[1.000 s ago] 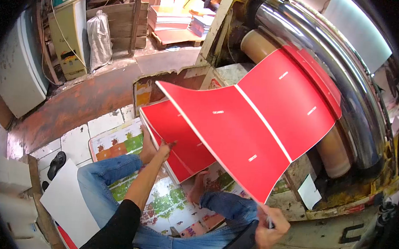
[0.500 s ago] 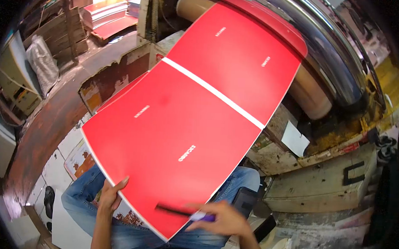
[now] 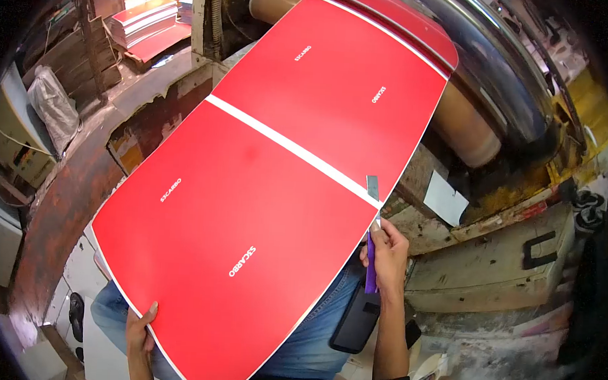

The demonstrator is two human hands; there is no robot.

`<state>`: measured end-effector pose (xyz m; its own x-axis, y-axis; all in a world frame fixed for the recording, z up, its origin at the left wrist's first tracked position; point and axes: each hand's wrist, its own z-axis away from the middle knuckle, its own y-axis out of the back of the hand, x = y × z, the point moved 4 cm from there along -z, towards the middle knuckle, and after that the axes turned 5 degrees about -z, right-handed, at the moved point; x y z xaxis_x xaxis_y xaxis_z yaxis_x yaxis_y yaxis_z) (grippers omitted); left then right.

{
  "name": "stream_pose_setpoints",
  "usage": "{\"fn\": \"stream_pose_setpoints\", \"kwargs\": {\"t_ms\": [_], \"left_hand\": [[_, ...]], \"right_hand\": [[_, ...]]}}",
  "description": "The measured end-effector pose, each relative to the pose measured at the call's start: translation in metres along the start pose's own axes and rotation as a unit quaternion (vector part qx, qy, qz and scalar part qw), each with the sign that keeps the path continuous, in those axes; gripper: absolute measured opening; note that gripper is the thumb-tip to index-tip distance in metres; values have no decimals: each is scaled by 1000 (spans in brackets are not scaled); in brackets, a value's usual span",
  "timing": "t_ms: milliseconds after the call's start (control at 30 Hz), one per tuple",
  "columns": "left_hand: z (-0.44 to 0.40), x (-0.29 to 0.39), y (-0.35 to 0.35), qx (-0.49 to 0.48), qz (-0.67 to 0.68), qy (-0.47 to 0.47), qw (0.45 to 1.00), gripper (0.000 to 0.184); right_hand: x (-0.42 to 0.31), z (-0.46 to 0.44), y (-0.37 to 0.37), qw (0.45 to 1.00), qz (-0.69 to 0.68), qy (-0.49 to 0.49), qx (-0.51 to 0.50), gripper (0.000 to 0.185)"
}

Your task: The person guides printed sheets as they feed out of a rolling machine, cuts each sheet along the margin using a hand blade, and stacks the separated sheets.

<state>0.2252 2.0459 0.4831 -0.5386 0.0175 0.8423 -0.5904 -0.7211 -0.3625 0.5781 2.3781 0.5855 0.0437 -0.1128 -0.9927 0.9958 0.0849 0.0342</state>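
A long red printed sheet (image 3: 213,209) with white lettering, a white band (image 3: 285,148) across it and white edges stretches from my lap up to a shiny metal roller (image 3: 509,84). My left hand (image 3: 141,327) pinches its lower left edge, thumb on top and fingers beneath. At the right edge, my right hand (image 3: 386,253) is closed around a purple-handled cutter knife (image 3: 371,269). The knife's flat grey blade lies over the right end of the white band. Part of the handle is hidden by my fingers.
A brown cardboard-like roll (image 3: 468,133) sits below the metal roller. A white paper piece (image 3: 446,199) hangs on the machine frame. A black phone (image 3: 354,320) rests on my thigh. Stacked red sheets (image 3: 144,23) stand at the back left, near a grey sack (image 3: 55,111).
The red sheet has come down toward me and left, showing a white strip near the roller. My right hand moved up and right with the knife to the white band; my left hand shifted down-left.
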Motion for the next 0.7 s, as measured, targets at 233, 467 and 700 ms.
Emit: {"fn": "stream_pose_setpoints", "kwargs": {"t_ms": [233,467,700], "left_hand": [[21,-5,31,25,-17,14,999,64],[41,-27,102,85,-126,28,988,54],[16,-11,132,104,-106,-35,988,57]], "right_hand": [[-54,-7,-4,704,473,521,101,45],[-15,-63,19,791,414,428,-141,46],[-14,-34,-1,875,305,351,-135,46]]}}
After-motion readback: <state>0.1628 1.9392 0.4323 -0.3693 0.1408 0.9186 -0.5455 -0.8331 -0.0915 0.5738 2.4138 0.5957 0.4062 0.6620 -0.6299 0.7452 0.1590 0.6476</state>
